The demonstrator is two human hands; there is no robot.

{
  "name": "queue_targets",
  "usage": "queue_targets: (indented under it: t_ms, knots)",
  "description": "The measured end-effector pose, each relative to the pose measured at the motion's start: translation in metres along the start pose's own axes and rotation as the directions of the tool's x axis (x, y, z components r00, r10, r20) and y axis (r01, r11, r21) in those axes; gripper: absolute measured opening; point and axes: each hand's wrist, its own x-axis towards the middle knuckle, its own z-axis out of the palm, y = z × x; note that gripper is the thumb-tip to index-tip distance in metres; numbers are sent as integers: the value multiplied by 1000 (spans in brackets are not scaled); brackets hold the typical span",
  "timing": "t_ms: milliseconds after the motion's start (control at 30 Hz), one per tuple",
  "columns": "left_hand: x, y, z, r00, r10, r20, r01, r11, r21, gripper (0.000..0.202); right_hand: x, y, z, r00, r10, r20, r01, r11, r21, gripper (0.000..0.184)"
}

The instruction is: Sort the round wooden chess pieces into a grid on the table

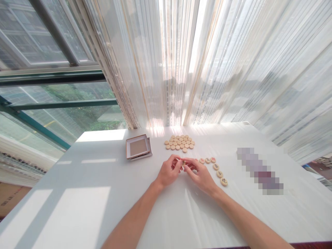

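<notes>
My left hand and my right hand meet over the middle of the table. Between their fingertips they pinch one round wooden Chinese chess piece with a dark character on its face. Just beyond and to the right of my right hand, several pieces lie face up in a bent line. A red-marked piece is at its corner, and a dark-marked piece ends the near leg. My right hand partly covers the left end of the line. Behind both hands sits a cluster of plain-topped pieces.
The white table runs up to sheer curtains at its back. Left of the cluster stands an open shallow box, with a flat grey-brown panel visible inside. A pixelated, unreadable object lies at the right. A window is at the left.
</notes>
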Motion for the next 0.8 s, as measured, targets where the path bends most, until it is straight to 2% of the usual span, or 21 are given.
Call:
queue_targets:
  t_ms: [233, 800]
  knots:
    - [-1, 1, -1, 998, 45, 37, -46, 998, 30, 23, 0, 0, -3, 999, 40, -20, -40, 999, 6, 31]
    - [-3, 3, 0, 994, 91, 55, -98, 987, 130, 25, 2, 1, -3, 995, 87, -46, -87, 996, 4, 29]
